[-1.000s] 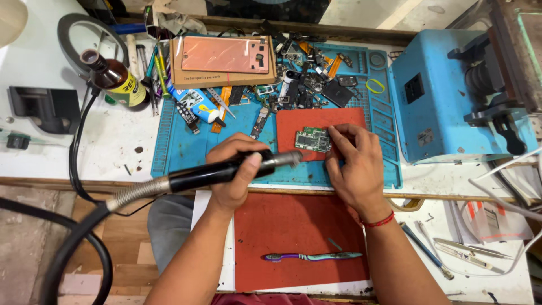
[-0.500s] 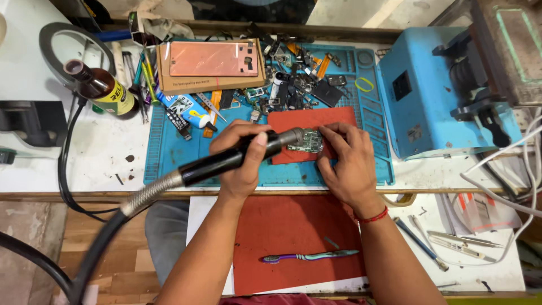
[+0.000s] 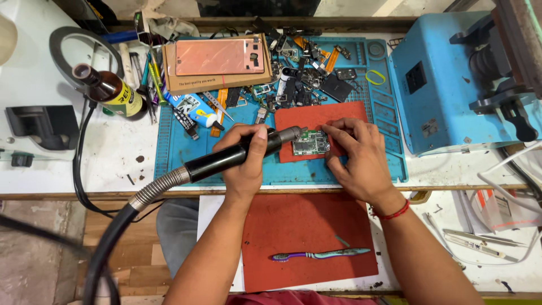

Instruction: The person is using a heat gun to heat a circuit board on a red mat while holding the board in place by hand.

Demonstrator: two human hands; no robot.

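My left hand [image 3: 244,158] grips a black hot-air wand [image 3: 220,161] with a ribbed metal hose; its nozzle touches the left edge of a small green circuit board [image 3: 311,143]. The board lies on a red pad [image 3: 339,116] on the blue work mat [image 3: 186,147]. My right hand [image 3: 354,158] rests on the pad, fingertips pinning the board's right edge.
A brown bottle [image 3: 110,90] stands at the left. A cardboard box with a pink phone back [image 3: 223,59] lies at the mat's rear, beside several loose phone parts [image 3: 305,73]. A blue machine [image 3: 451,85] stands at the right. A toothbrush [image 3: 319,255] lies on a lower red mat.
The view has shifted slightly. Both hands stay on the board, and the wand's nozzle has come closer to the board's left edge.
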